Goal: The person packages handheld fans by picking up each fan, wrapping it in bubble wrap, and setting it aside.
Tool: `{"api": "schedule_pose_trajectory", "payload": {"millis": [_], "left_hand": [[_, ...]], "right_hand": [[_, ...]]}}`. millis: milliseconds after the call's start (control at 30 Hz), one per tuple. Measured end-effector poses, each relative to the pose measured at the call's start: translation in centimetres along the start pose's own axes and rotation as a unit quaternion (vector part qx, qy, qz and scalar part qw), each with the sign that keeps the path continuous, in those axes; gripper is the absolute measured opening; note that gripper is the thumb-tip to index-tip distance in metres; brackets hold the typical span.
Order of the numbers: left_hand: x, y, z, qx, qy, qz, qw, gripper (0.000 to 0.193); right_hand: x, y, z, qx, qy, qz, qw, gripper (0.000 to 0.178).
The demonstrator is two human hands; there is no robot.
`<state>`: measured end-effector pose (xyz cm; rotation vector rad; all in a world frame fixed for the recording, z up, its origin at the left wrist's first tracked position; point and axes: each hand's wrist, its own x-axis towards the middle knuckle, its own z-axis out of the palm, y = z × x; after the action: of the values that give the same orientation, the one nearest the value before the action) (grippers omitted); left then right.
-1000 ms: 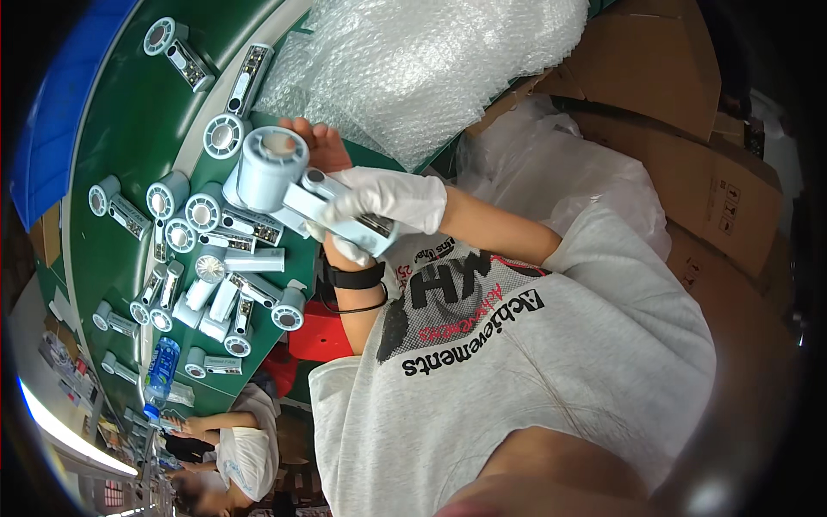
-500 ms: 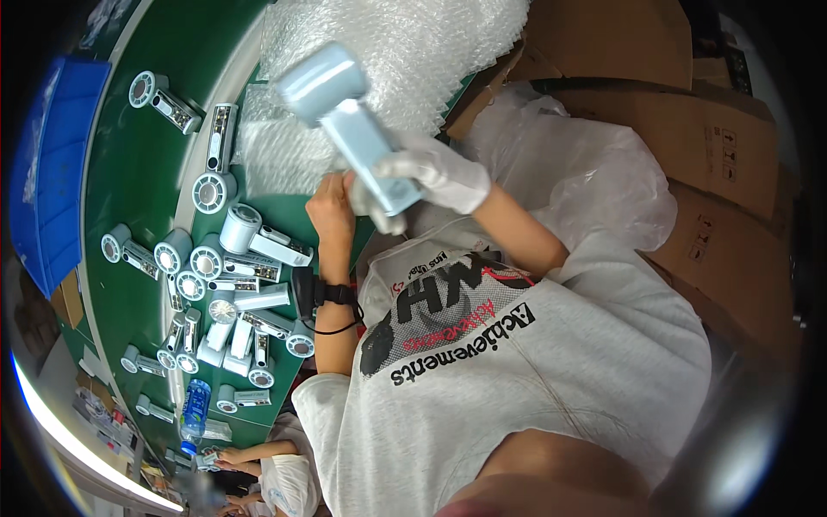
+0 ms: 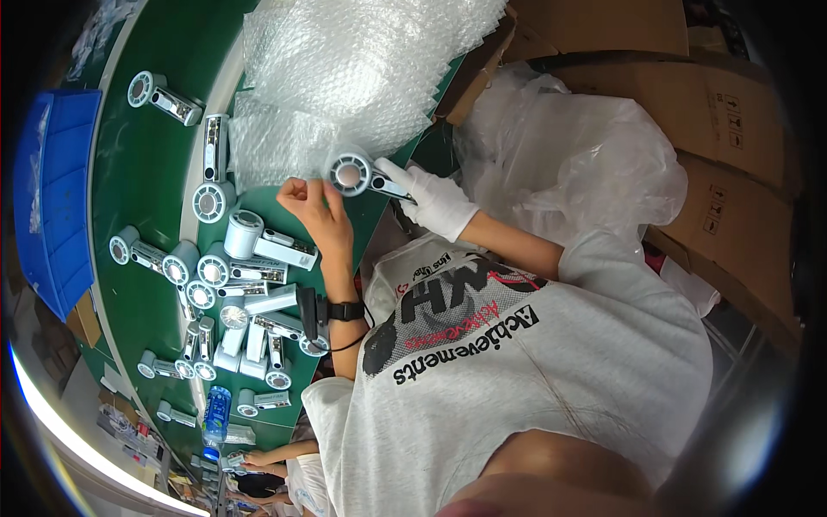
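A green worktop curved to the left. The gloved right hand had its fingers wrapped round a pale blue fan, which had come closer and turned face up; the hand hid its lower end. The left hand curled loosely; I couldn't tell if it pinched anything. Open green lay along the far edge, near a blue bin.

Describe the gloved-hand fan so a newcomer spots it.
Find the bubble wrap on the green table. Just below it in view, the white-gloved right hand grips a pale-blue handheld fan by the handle, grille facing the camera. Unlike the fans lying nearby, it is held up.
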<state>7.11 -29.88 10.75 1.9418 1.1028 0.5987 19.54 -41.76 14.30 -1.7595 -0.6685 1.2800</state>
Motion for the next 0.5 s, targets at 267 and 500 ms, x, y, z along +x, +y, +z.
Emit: {"api": "schedule_pose_trajectory", "payload": {"millis": [267,500], "left_hand": [[-1.7,4.4,-5.2,0.070,0.010,0.182,0.981,0.012],[15.6,-0.7,-10.8,0.334,0.234,0.181,0.895,0.009]], "right_hand": [[4.6,-7.0,0.8,0.544,-0.202,0.097,0.809,0.049],[23.9,-14.5,10.7,0.131,-0.082,-0.248,0.956,0.014]]}}
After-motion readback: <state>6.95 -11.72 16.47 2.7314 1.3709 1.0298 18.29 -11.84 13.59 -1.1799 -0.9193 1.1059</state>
